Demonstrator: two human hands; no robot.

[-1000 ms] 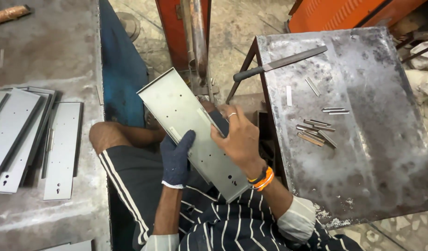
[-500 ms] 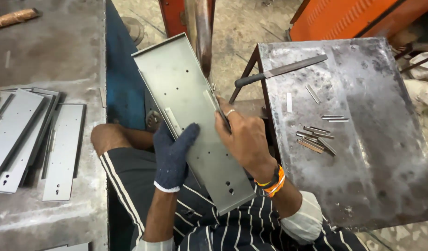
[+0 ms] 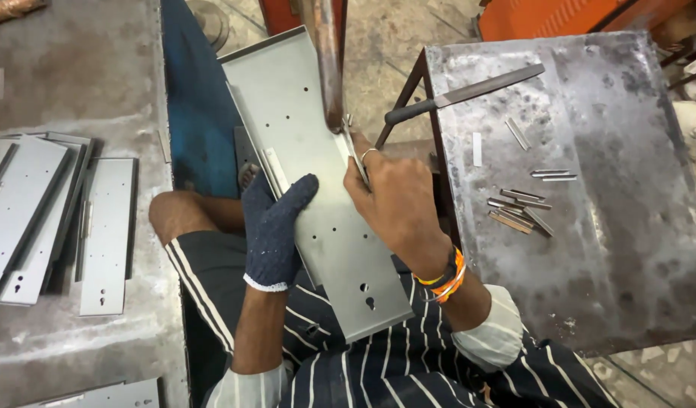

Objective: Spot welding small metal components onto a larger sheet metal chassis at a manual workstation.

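Gripping a long grey punched metal panel (image 3: 317, 181) between gloved left hand (image 3: 274, 227), closed underneath, and bare right hand (image 3: 397, 200), pinching its edge.

Left hand (image 3: 272, 227) has a dark blue knit glove on, white trim at the cuff. Right hand (image 3: 397, 204) is bare, just a ring on one finger plus orange and black bands at the wrist. Dark shirt and shorts with white stripes, pale rolled-up sleeves.
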